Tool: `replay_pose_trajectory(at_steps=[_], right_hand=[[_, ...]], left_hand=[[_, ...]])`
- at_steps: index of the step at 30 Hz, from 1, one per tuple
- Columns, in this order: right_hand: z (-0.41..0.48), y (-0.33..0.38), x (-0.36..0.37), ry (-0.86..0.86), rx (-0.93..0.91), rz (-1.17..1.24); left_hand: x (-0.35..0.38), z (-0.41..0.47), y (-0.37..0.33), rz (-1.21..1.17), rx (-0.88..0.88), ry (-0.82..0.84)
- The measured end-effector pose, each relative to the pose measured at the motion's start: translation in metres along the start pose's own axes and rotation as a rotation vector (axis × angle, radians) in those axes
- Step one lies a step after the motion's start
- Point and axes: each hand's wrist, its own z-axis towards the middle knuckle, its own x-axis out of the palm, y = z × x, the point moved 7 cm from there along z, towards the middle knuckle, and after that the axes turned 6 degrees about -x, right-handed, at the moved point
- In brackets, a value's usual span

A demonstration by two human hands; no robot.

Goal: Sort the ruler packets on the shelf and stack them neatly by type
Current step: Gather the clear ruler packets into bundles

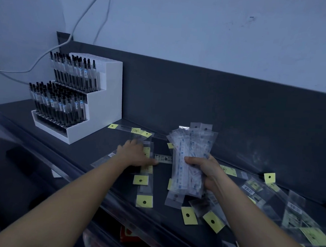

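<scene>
My right hand [203, 171] grips a fanned bundle of clear ruler packets with white and blue print [189, 152], held upright above the dark shelf [79, 147]. My left hand [136, 154] lies flat with straight fingers on a few yellow-tagged ruler packets [147, 171] spread on the shelf to the left of the bundle. More yellow-tagged packets [212, 220] lie scattered under and to the right of my right hand, several overlapping toward the right edge [292, 213]. One yellow-tagged packet [130, 130] lies near the back wall.
A white stepped display stand [103, 102] full of black pens stands at the back left of the shelf. The shelf's dark back panel [215, 99] rises behind the packets. White cables [77, 24] hang on the wall. A lower shelf with red items [127, 233] shows below the front edge.
</scene>
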Motion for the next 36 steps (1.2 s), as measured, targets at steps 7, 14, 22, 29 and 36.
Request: replay_pose_trajectory(at_steps=[7,14,22,29,36], right_hand=[[0.000,0.002,-0.003,0.008,0.003,0.013],[-0.002,0.005,-0.007,-0.001,-0.001,0.041],[-0.011,0.012,-0.019,-0.018,-0.010,0.058],[-0.023,0.020,-0.039,-0.043,-0.046,0.059],[-0.034,0.023,-0.054,-0.075,-0.063,0.054]], left_hand=[[-0.021,0.009,0.007,-0.307,0.046,-0.059],[-0.037,0.005,0.012,-0.151,0.126,-0.259],[-0.017,-0.008,-0.027,-0.032,0.313,-0.173],[0.009,-0.029,-0.086,0.044,0.508,0.012],[0.008,-0.043,-0.102,-0.175,0.543,0.158]])
